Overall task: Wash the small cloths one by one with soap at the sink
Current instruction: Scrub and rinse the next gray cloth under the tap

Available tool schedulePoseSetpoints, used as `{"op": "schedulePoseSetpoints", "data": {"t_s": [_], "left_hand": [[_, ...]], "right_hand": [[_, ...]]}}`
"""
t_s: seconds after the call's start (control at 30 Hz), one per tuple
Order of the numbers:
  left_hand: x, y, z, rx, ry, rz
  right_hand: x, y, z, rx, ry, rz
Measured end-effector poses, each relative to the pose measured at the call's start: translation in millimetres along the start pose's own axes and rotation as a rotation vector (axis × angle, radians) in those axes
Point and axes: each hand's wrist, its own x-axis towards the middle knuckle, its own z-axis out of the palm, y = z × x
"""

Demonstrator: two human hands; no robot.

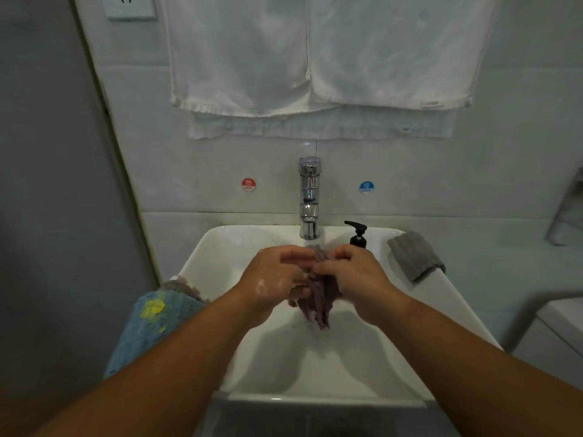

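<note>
A wet, bunched purple-grey cloth (318,302) hangs between my hands over the white sink (220,247), just under the chrome tap (309,197). My left hand (274,283) grips its left side, with soap foam on the back of the hand. My right hand (356,279) grips its right side, fingers curled into the fabric. A black soap pump bottle (358,236) stands on the rim behind my right hand. A folded grey cloth (416,255) lies on the right rim. A blue cloth with yellow patches (154,323) and a greyish cloth (179,285) lie over the left rim.
White towels (315,58) hang on the wall above the tap. Hot (248,184) and cold (366,187) stickers flank the tap. A wall socket (129,6) sits at the top left. A metal rail (564,216) and a white fixture edge (561,316) stand at the right.
</note>
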Motion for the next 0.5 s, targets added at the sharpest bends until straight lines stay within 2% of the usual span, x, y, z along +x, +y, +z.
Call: {"op": "schedulePoseSetpoints", "data": {"t_s": [0.1,0.13,0.27,0.33,0.4,0.5], "left_hand": [[2,-3,-6,0.108,0.213,-0.018],[3,-6,-7,0.145,0.223,-0.032],[-3,-4,0,0.065,0.038,-0.121],[-2,-3,2,0.013,0.032,-0.102],[0,-5,3,-0.017,0.067,-0.058],[1,-8,5,0.095,0.122,0.04]], "right_hand": [[1,1,-5,0.04,0.006,0.022],[-1,-1,-6,0.087,-0.014,0.023],[-7,-6,-9,0.346,-0.133,0.012],[-9,-7,-8,0.44,-0.166,0.029],[-12,-9,-8,0.415,-0.171,0.065],[-14,-9,-9,0.231,-0.142,0.081]]}}
